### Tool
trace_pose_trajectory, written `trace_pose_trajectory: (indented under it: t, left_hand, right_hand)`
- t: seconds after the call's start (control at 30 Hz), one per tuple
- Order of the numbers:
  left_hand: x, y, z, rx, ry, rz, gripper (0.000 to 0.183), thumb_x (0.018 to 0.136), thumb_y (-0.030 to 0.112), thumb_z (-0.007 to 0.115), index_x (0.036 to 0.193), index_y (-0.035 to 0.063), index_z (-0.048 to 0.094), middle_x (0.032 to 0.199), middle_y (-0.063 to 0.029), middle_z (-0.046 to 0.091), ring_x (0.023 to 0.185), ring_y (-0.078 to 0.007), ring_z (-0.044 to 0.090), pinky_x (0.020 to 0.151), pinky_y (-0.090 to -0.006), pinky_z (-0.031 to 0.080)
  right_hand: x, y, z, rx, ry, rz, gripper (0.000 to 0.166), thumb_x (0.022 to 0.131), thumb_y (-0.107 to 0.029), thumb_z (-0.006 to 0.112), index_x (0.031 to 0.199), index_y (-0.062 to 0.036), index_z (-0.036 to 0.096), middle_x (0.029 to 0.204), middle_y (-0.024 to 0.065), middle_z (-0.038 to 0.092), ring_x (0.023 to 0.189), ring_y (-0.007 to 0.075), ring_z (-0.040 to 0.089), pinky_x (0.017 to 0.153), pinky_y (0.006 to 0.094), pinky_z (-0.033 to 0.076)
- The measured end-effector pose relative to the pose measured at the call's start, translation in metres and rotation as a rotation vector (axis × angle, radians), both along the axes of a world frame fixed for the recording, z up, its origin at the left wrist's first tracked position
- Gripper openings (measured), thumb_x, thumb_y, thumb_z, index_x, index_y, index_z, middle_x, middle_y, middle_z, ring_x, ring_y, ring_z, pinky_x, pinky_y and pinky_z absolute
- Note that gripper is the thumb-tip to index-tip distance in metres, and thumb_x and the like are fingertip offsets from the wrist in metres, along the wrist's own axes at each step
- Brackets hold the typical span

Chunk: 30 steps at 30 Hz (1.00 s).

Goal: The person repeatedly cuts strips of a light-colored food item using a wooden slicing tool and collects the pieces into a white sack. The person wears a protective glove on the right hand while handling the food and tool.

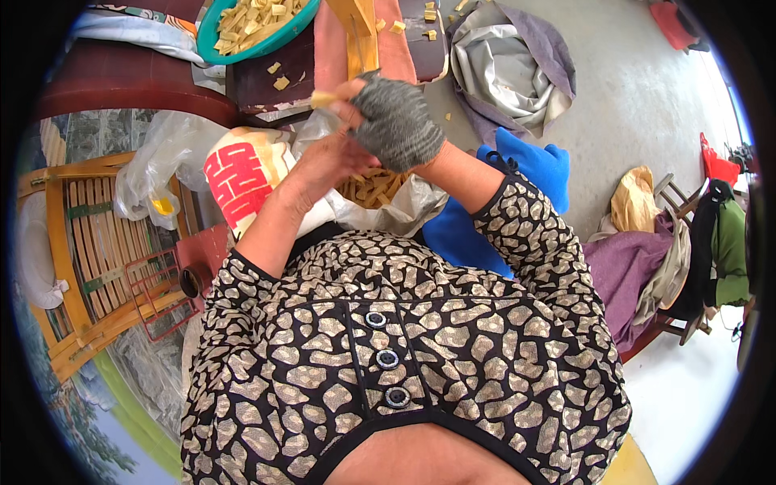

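My right hand [397, 121] wears a grey fingerless knit glove. Its bare fingers pinch a pale yellow piece [323, 99], just in front of an upright wooden post [362, 36] with a thin metal strip along it. My bare left hand [333, 154] crosses close beneath the glove; its fingertips are blurred and partly hidden, so its grip is unclear. Below both hands, a whitish plastic bag [418, 197] on my lap holds many yellowish strips [373, 188]. Beside it lies a cream cloth [239, 176] with a red printed design.
A teal basin [206, 45] of cut pieces stands at the upper left. Loose pieces [280, 82] lie on the dark bench [267, 97]. A lined cloth sack [545, 54] rests on the floor. Left is a slatted wooden chair [63, 242]; right, purple cloth [624, 273].
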<state>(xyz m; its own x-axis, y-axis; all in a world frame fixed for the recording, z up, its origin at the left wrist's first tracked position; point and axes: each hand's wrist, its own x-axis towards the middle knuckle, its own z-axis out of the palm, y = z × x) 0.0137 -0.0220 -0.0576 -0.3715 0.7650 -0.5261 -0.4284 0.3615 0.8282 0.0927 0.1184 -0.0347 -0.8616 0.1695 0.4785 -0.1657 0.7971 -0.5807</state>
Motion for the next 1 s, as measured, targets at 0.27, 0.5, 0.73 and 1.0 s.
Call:
trace_pose_trajectory:
  t: [0.27, 0.5, 0.73, 1.0]
  left_hand:
    - [-0.028, -0.008, -0.023, 0.555, -0.994, 0.076, 0.032, 0.084, 0.009, 0.051, 0.115, 0.0048, 0.050, 0.106, -0.0025, 0.057, 0.094, -0.0142, 0.056, 0.084, -0.0322, 0.047]
    - [0.009, 0.009, 0.009, 0.128, -0.374, 0.203, 0.015, 0.091, 0.015, 0.043, 0.098, 0.0109, 0.056, 0.089, 0.0002, 0.059, 0.078, -0.0105, 0.056, 0.066, -0.0257, 0.046]
    - [-0.003, 0.005, 0.036, 0.063, 1.276, 0.037, 0.025, 0.080, -0.002, 0.043, 0.099, 0.0073, 0.056, 0.086, -0.0083, 0.056, 0.082, -0.0276, 0.057, 0.071, -0.0335, 0.046]
    - [-0.008, 0.005, 0.039, 0.272, 1.191, 0.174, 0.019, 0.085, -0.003, 0.041, 0.098, 0.0024, 0.053, 0.085, -0.0103, 0.057, 0.078, -0.0197, 0.057, 0.072, -0.0295, 0.046]
  right_hand:
    - [0.009, -0.016, 0.014, -0.225, -0.002, 0.228, 0.022, 0.086, -0.029, 0.053, 0.088, -0.0076, 0.059, 0.077, 0.0115, 0.059, 0.072, 0.0281, 0.058, 0.066, 0.0353, 0.045]
    - [0.000, -0.009, -0.002, -0.300, -0.020, 0.054, 0.028, 0.090, -0.029, 0.047, 0.084, -0.0031, 0.056, 0.070, 0.0114, 0.055, 0.067, 0.0265, 0.057, 0.063, 0.0332, 0.044]
    - [-0.011, -0.001, -0.009, -0.694, -0.174, 0.043, 0.025, 0.090, -0.032, 0.048, 0.089, -0.0075, 0.053, 0.070, 0.0085, 0.056, 0.057, 0.0180, 0.055, 0.053, 0.0284, 0.042]
    - [-0.011, -0.005, 0.000, -1.264, -0.533, 0.301, 0.043, 0.086, -0.045, 0.050, 0.078, -0.0026, 0.054, 0.065, 0.0086, 0.053, 0.050, 0.0120, 0.048, 0.046, 0.0262, 0.039]
